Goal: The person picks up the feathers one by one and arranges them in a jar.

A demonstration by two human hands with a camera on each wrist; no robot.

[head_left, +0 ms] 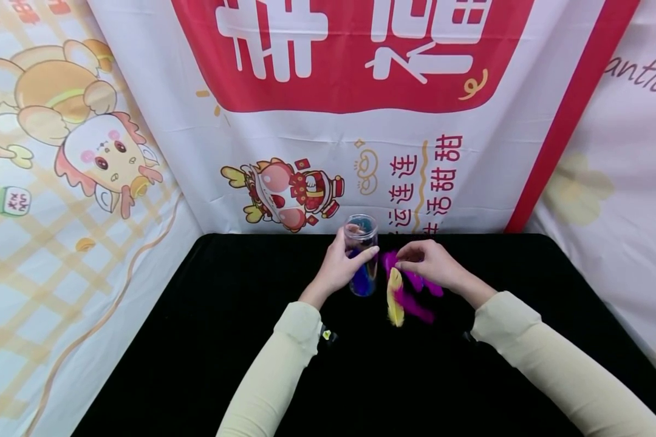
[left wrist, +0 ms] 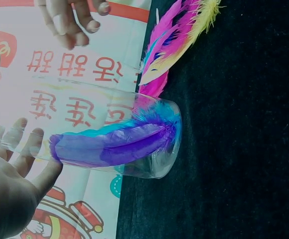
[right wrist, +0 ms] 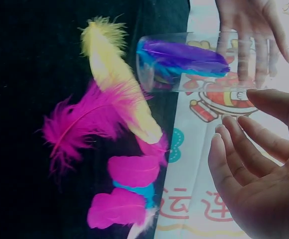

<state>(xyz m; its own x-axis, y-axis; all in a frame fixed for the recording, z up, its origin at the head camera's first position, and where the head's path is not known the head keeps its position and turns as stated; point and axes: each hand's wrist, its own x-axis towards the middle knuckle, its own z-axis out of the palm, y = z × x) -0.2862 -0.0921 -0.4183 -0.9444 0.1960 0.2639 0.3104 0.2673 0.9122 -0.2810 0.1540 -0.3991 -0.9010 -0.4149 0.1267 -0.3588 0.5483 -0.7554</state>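
My left hand (head_left: 339, 264) is wrapped around a clear jar (head_left: 364, 285) that stands upright near the table's far side. Inside the jar, a purple feather (left wrist: 109, 147) leans against a bright blue one (right wrist: 157, 67). Just right of the jar, my right hand (head_left: 429, 262) hovers over loose feathers. In the right wrist view, its fingers (right wrist: 229, 164) are loosely bent, with nothing between them and the thumb. A yellow feather (right wrist: 109, 69) lies across a fluffy magenta feather (right wrist: 82, 124). Nearer that hand are pink feathers (right wrist: 134, 169), with bits of blue and white among them.
A black cloth covers the table (head_left: 240, 315). Right behind its far edge hangs a white and red printed curtain (head_left: 306, 133). Patterned cloth (head_left: 136, 261) closes off the left side, and a pale printed sheet (head_left: 607, 243) the right.
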